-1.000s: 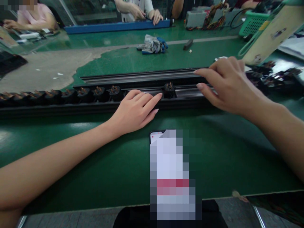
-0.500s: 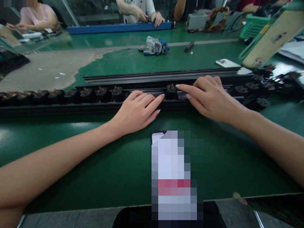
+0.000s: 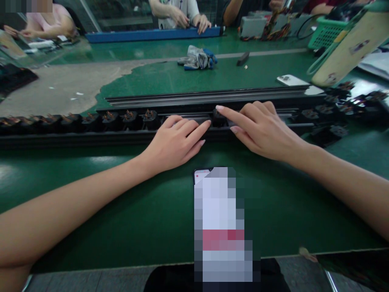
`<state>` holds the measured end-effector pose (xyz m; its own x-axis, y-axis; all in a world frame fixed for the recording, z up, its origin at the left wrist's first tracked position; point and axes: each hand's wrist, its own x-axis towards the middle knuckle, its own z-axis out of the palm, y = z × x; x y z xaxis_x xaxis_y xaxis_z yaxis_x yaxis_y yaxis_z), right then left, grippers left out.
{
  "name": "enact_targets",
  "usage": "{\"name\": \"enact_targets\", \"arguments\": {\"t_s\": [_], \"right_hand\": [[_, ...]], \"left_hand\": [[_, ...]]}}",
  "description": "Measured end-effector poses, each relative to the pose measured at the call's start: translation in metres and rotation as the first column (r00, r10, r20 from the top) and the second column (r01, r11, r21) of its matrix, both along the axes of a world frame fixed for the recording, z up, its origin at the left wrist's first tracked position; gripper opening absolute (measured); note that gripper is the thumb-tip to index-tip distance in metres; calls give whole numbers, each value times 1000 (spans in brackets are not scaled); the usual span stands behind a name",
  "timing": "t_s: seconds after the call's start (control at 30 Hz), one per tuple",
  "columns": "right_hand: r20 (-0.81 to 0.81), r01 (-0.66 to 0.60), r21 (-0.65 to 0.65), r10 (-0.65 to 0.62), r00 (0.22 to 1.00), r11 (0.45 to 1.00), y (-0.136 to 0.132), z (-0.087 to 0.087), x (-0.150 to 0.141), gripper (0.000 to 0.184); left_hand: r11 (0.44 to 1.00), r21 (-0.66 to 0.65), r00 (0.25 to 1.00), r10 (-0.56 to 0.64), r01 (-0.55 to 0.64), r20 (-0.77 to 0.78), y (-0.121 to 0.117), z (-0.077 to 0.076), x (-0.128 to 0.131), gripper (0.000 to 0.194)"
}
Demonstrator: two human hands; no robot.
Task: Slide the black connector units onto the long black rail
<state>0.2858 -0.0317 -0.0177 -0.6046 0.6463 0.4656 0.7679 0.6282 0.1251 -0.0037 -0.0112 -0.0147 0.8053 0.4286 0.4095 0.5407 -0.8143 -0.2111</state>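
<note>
A phone point(image 3: 217, 223) is lying on the green mat point(image 3: 91, 182) nearest the person. The left hand point(image 3: 176, 144) is resting open and flat on the black rail point(image 3: 91, 140), just left of a black socket point(image 3: 219, 118). The open right hand point(image 3: 261, 129) is sitting further left than before, its forefinger now reaching over that socket. Farther off, gloves point(image 3: 197, 59) are lying on the bench.
</note>
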Motion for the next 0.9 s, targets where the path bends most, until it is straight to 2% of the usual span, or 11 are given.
{"name": "enact_targets", "arguments": {"t_s": [0.17,0.5,0.9], "right_hand": [[24,3,12,-3,1000,1000,-3,0,-3,64],[32,6,-3,-6,999,1000,-4,1,-7,63],[22,-7,1,7,1000,1000,-9,3,-18,58]], "left_hand": [[1000,30,1000,6,-6,-18,-1,1,0,49],[1000,-16,1000,7,-7,8,1,-1,0,49],[1000,0,1000,6,-6,1,0,0,0,49]]}}
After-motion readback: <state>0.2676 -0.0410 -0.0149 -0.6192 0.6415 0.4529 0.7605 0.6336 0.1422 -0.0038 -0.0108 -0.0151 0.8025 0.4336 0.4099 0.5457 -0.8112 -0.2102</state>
